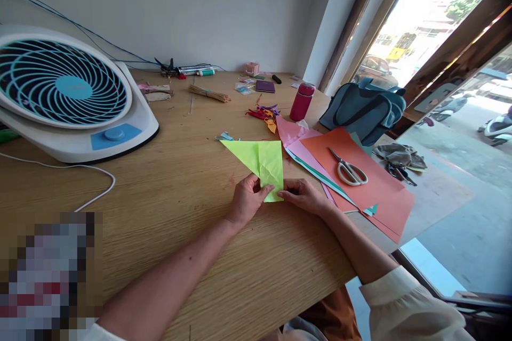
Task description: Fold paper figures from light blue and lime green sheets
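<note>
The yellow-green paper [271, 162] is between the two hands, over the middle of the table [172, 213]. I can't tell if its low end rests on the wood. It has a folded strip and a long pointed corner that sticks out to the left.

The left hand [247, 200] has a small pinch grip, with its thumb on the front of the strip and its fingers mostly hidden behind. The right hand [302, 194] pinches the low right edge, thumb and finger close together. Both have hold of the paper.

The paper looks very light and thin. It should bend easily and could tear or crumple with a hard pull; there are creases on it now. It likely isn't very slippery. A good place to hold it is the folded strip, where it looks thicker. The thin point looks floppy.

The best room to move is on the left, toward the white fan [74, 88]. On the right, the orange paper [380, 197] and the scissors [341, 164] on it leave less room. Blue scraps [226, 136] lie just by the point. The near edge of the table passes under the right arm [360, 240].
</note>
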A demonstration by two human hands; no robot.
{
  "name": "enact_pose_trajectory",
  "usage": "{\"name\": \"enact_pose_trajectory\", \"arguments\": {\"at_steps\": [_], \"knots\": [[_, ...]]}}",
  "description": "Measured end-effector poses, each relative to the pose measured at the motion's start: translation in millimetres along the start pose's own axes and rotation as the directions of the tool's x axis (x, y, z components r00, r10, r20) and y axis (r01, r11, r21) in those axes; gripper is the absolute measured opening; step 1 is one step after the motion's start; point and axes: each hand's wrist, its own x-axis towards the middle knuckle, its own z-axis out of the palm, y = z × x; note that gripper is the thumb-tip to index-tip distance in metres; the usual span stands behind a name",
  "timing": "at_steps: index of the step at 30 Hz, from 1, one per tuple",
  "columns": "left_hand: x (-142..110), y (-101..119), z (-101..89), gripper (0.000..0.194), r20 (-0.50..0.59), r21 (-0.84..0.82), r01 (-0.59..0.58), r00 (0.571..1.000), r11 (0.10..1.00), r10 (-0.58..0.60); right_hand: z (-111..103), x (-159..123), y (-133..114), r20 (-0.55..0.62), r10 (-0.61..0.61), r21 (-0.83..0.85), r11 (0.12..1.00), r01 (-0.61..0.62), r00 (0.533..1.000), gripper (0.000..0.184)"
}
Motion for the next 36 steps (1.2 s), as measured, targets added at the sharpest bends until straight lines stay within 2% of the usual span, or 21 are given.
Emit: {"name": "enact_pose_trajectory", "arguments": {"at_steps": [3, 11, 15, 18, 20, 22, 23, 26, 27, 28, 30, 33, 36], "knots": [[2, -3, -2.6, 0.026, -0.015, 0.006, -0.036, 0.999, 0.999, 0.036, 0, 0, -1, 0.005, -0.008, -0.025, 1.000, 0.008, 1.000, 0.041], [3, 1, -5.2, 0.037, -0.065, 0.040, -0.020, 0.998, 0.999, 0.023, -1, 0, -3, -0.007, -0.022, -0.110, 0.994, 0.021, 1.000, 0.042], [4, -1, -5.0, 0.036, -0.058, 0.018, -0.011, 0.998, 1.000, 0.012, 0, 0, -6, -0.027, -0.039, -0.155, 0.987, 0.034, 0.999, 0.043], [5, -3, -6.0, 0.036, -0.055, -0.013, 0.005, 0.998, 1.000, -0.006, -2, -1, -6, -0.097, -0.028, -0.213, 0.977, 0.007, 0.995, 0.041], [6, -4, -6.8, 0.036, -0.065, -0.043, 0.009, 0.998, 0.999, -0.012, -11, -3, -2, -0.228, 0.002, -0.264, 0.962, -0.064, 0.974, 0.038], [6, -3, -7.1, 0.037, -0.076, -0.075, 0.008, 0.997, 0.997, -0.014, -27, -9, 6, -0.429, 0.050, -0.305, 0.932, -0.197, 0.902, 0.033], [6, -3, -7.0, 0.037, -0.080, -0.090, 0.008, 0.997, 0.996, -0.015, -38, -13, 12, -0.535, 0.076, -0.315, 0.906, -0.282, 0.841, 0.030], [5, 1, -5.7, 0.037, -0.096, -0.132, 0.014, 0.995, 0.991, -0.026, -71, -29, 33, -0.784, 0.174, -0.257, 0.784, -0.565, 0.596, 0.029], [5, 3, -5.1, 0.036, -0.103, -0.147, 0.018, 0.994, 0.989, -0.034, -80, -35, 39, -0.828, 0.212, -0.218, 0.732, -0.646, 0.519, 0.032], [4, 4, -4.7, 0.036, -0.109, -0.164, 0.025, 0.993, 0.986, -0.043, -87, -40, 46, -0.850, 0.252, -0.183, 0.682, -0.708, 0.462, 0.035], [3, 8, -4.2, 0.033, -0.119, -0.203, 0.044, 0.991, 0.978, -0.069, -96, -46, 56, -0.858, 0.326, -0.136, 0.601, -0.788, 0.397, 0.039], [2, 12, -5.0, 0.030, -0.126, -0.273, 0.077, 0.985, 0.959, -0.115, -101, -47, 65, -0.842, 0.402, -0.107, 0.529, -0.842, 0.360, 0.040], [2, 13, -7.1, 0.030, -0.131, -0.351, 0.107, 0.978, 0.930, -0.162, -104, -46, 67, -0.830, 0.459, -0.057, 0.496, -0.866, 0.318, 0.039]]}}
